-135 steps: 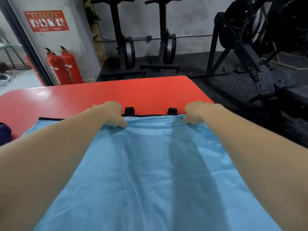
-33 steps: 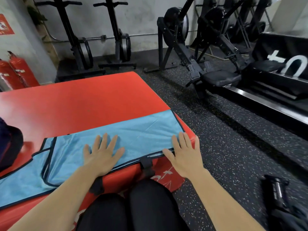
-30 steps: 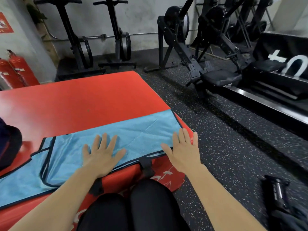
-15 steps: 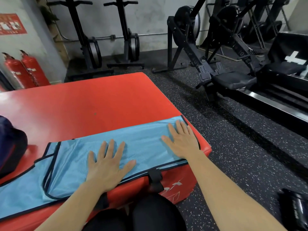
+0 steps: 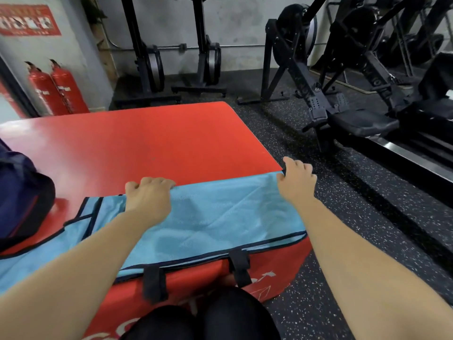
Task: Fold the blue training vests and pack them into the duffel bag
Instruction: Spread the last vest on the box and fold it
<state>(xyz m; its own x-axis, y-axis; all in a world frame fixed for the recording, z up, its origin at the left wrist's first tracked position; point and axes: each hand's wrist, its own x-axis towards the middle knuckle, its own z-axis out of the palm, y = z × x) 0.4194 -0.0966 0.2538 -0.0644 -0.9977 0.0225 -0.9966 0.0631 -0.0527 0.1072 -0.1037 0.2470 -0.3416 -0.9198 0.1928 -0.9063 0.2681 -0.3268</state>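
Red padded gym block (image 5: 147, 138), centre frame: light blue mesh training vest (image 5: 220, 217) is laid along its near edge.
Far hem is gripped by left hand (image 5: 147, 200) and right hand (image 5: 296, 182); navy fabric duffel bag (image 5: 22, 200) is seen at frame left.

The worktop (image 5: 147, 138) lies bare across the frame's centre, beyond the vest (image 5: 220, 217), which the left hand (image 5: 147, 195) and right hand (image 5: 296, 182) grip at its far edge. The bag (image 5: 22, 200) blocks the left edge. Right of the worktop is bare floor (image 5: 367, 229); rowers (image 5: 362, 121) crowd the upper right, 2 extinguishers (image 5: 66, 92) the upper left.
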